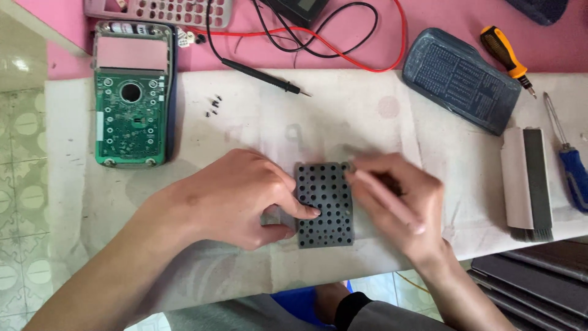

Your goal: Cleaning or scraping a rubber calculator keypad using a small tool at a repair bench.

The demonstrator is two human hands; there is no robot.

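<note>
A dark grey rubber keypad mat (326,205) with rows of round holes lies flat on the white cloth in front of me. My left hand (236,199) pins its left edge, thumb and forefinger pressing on the mat. My right hand (398,199) is at the mat's upper right corner, blurred, fingers curled around what looks like a thin pinkish stick. An opened calculator with a green circuit board (131,116) lies at the far left.
Tiny black screws (213,105) sit near a black test probe (263,76) with red and black leads. At right lie a dark back cover (459,79), an orange screwdriver (505,54), a blue screwdriver (569,162) and a flat brush (528,184). A pink key frame (160,11) is at top.
</note>
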